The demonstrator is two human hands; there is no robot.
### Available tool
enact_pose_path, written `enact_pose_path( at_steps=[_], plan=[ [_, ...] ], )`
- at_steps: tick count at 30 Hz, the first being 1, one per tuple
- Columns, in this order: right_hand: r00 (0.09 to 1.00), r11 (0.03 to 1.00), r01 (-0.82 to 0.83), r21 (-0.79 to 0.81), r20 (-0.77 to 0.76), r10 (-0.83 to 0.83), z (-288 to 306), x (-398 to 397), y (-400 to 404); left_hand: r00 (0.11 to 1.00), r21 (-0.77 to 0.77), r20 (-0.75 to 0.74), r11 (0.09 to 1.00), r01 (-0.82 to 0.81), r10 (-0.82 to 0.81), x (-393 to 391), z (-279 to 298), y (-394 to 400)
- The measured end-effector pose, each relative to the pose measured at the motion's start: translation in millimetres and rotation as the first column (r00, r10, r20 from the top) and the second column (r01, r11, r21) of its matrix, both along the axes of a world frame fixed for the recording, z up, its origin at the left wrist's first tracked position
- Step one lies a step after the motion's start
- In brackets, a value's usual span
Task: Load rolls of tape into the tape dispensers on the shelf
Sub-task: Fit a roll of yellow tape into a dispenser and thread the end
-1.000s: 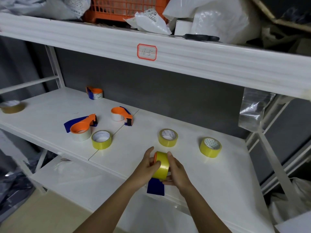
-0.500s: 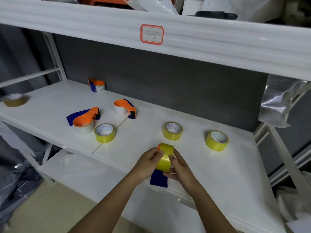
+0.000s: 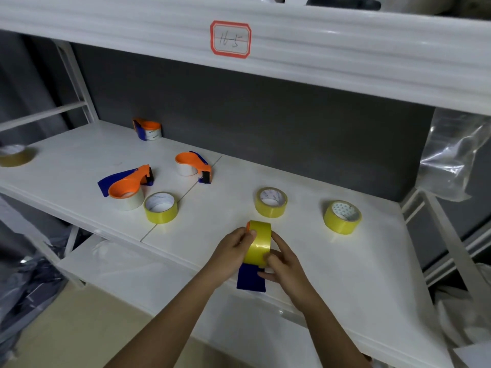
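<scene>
Both hands hold an orange-and-blue tape dispenser [image 3: 251,278] with a yellow tape roll [image 3: 258,243] seated in it, just above the white shelf [image 3: 345,274] near its front edge. My left hand [image 3: 233,248] grips the orange side of the dispenser. My right hand [image 3: 281,261] presses on the yellow roll, thumb on its face. Three loose yellow rolls lie flat on the shelf: one left [image 3: 160,207], one middle [image 3: 271,202], one right [image 3: 342,217]. Three more dispensers holding white rolls rest to the left [image 3: 127,187], [image 3: 192,167], [image 3: 147,128].
A brownish tape roll [image 3: 14,155] lies at the far left. An upper shelf with a red-bordered label [image 3: 230,39] overhangs. A clear plastic bag [image 3: 451,155] hangs at the right. A lower shelf [image 3: 119,269] lies beneath.
The view has shifted closer and slightly down. My hands stay on the dispenser and yellow roll, with my right thumb sliding lower across the roll's face.
</scene>
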State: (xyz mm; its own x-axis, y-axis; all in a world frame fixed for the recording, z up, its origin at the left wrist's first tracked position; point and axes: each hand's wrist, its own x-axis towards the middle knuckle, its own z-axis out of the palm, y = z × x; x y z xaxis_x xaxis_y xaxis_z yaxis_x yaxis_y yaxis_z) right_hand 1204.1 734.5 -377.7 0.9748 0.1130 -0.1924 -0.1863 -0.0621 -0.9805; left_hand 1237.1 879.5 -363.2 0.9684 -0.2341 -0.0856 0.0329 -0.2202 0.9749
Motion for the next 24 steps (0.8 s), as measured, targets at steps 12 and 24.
enact_pose_path(
  at_steps=[12,24],
  plan=[
    [0.965,0.967,0.150,0.207,-0.243,-0.098,14,9,6,1.000,0.010,0.017,1.000,-0.007,0.007,-12,-7,-6],
    [0.973,0.971,0.133,0.197,-0.210,-0.090,14,-5,1,0.999,-0.002,0.015,0.999,-0.033,0.033,-15,-11,-11]
  ],
)
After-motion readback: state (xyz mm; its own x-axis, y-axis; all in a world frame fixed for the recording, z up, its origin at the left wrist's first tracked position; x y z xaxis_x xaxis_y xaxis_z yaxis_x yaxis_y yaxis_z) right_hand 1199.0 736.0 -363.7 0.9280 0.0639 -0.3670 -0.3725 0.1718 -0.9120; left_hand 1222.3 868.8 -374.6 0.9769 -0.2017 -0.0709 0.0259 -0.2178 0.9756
